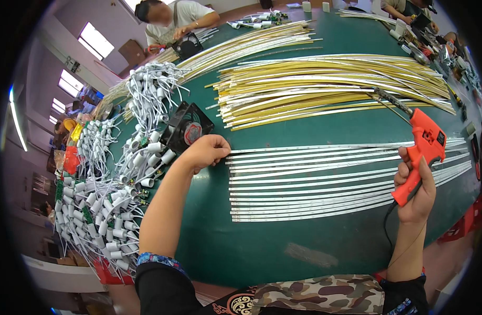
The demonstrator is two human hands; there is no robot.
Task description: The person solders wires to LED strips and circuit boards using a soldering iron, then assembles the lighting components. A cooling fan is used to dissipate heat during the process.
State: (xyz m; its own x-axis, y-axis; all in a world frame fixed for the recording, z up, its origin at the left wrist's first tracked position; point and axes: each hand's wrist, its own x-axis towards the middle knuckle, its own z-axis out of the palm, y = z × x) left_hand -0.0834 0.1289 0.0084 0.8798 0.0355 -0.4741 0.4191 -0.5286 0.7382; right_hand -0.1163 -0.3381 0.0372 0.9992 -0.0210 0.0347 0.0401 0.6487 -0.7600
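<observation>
My right hand (pixel 418 197) is wrapped round the grip of a red soldering gun (pixel 428 137), whose metal tip points up and to the left, above the far strips. A dark cord hangs from its handle. Several narrow white LED strips (pixel 304 189) lie side by side on the green table in front of me. At their left ends, my left hand (pixel 207 151) pinches the end of the farthest strip between thumb and finger. Just beyond that hand stands a small black fan (pixel 172 137) with a red and white label.
A thick bundle of yellow and white strips (pixel 325 86) lies beyond the row, with another pile behind it. White sockets with cables (pixel 102 220) crowd the left side. A person (pixel 178 21) works across the table (pixel 272 247); tools and parts clutter the right edge.
</observation>
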